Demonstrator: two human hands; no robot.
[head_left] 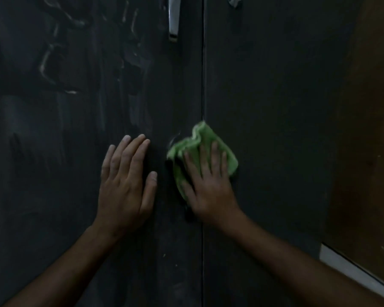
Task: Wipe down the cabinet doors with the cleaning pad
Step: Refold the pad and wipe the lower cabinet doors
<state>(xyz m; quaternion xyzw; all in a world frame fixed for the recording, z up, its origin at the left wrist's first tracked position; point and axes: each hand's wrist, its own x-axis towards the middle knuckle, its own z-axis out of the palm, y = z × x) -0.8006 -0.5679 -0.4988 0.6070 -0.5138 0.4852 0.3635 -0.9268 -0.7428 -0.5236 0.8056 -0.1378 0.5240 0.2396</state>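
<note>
Left hand (126, 185): lying flat with fingers straight, bracing against the left cabinet door (75, 151); its grip is holding nothing.
Right hand (208, 187): pressing the cleaning pad (200, 138) with spread, straight fingers, so the grip is apart and not clamped.
Cleaning pad: green, sitting bunched across the seam (202, 85) onto the right cabinet door (275, 107).
Handling: looking soft, light and floppy, likely bunching further; a flat palm over its middle is probably working best.
Doors: the left one is showing pale streaks.
Handles (173, 18): sitting at the top.
</note>
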